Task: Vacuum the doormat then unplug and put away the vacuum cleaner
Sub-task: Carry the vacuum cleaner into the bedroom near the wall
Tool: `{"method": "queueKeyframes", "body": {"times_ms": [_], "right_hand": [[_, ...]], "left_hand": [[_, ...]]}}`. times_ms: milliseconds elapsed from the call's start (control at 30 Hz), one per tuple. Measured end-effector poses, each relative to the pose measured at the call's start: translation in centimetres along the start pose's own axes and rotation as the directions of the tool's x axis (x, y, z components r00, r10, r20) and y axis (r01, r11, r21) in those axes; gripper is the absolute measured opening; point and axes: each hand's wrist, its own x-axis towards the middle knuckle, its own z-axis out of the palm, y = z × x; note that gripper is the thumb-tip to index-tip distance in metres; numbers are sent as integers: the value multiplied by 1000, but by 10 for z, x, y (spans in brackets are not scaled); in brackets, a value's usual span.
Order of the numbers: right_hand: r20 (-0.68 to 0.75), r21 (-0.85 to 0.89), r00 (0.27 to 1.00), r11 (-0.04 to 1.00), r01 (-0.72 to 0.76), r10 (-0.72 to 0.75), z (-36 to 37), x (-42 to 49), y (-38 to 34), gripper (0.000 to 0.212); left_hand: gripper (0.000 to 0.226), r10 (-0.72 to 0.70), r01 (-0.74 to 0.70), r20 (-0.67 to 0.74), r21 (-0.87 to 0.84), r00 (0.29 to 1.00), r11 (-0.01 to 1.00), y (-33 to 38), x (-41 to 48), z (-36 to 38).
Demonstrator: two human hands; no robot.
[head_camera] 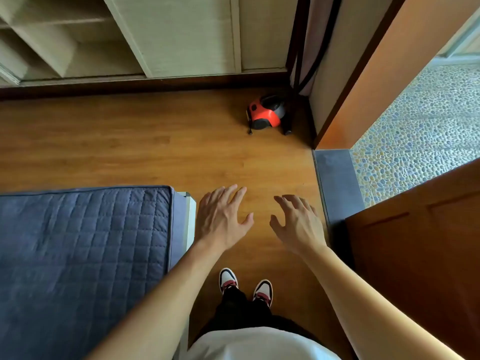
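Observation:
A red and black canister vacuum cleaner [266, 115] stands on the wooden floor in the far corner, against the wall by the doorway. Its black hose [310, 66] runs up the corner behind it, and its plug [250, 131] lies on the floor beside it. My left hand [222, 219] and my right hand [298, 222] are stretched out in front of me over the floor, fingers spread, holding nothing. Both hands are well short of the vacuum cleaner. No doormat is in view.
A bed with a quilted blue cover [83, 255] fills the left side. A pale wardrobe with open shelves [65, 40] lines the far wall. On the right an open wooden door [415, 255] and a grey threshold [337, 183] lead to a pebble-tiled floor [420, 131].

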Motion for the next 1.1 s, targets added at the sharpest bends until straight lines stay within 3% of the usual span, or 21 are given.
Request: {"method": "queueKeyframes", "body": {"times_ms": [533,1100], "right_hand": [[-35,24,999,1000,-5,6,-16,56,13,55],[-128,0,988,997,-83,82,-59,292,2,54]], "left_hand": [[73,24,-22,-51,34,998,999,9,63,-14],[67,98,-104,-104,-47,990,994,-48,318,-56]]}}
